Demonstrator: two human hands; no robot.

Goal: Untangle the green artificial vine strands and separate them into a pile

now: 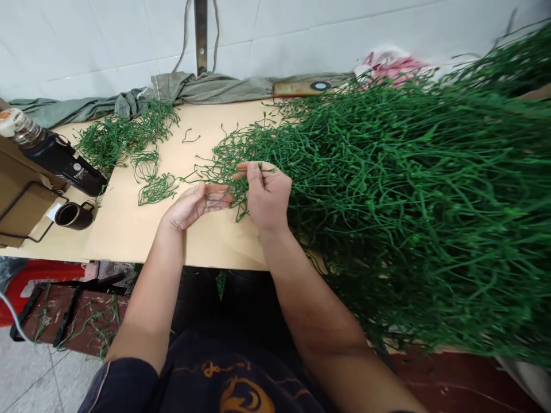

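A huge heap of thin green stems with small bud tips (387,155), which look like flowering chives, covers the right side of the table. At the heap's left end is my right hand (270,195), its thumb and fingers closed in a pinch on stem tips. My left hand (193,203) lies palm up just to the left, fingers stretched out beside the stems and touching some of their ends. Left of that hand rests a small loose bunch of stems (157,189), and a bigger pile of stems (124,137) sits farther back.
A black bottle (64,163) and a dark mug (75,216) stand at the left near a cardboard box (21,201). Along the wall lie a grey-green cloth (224,88), a phone (297,89) and a pink-white cloth (391,66). Below left, a brown stool (81,312) carries scattered stems.
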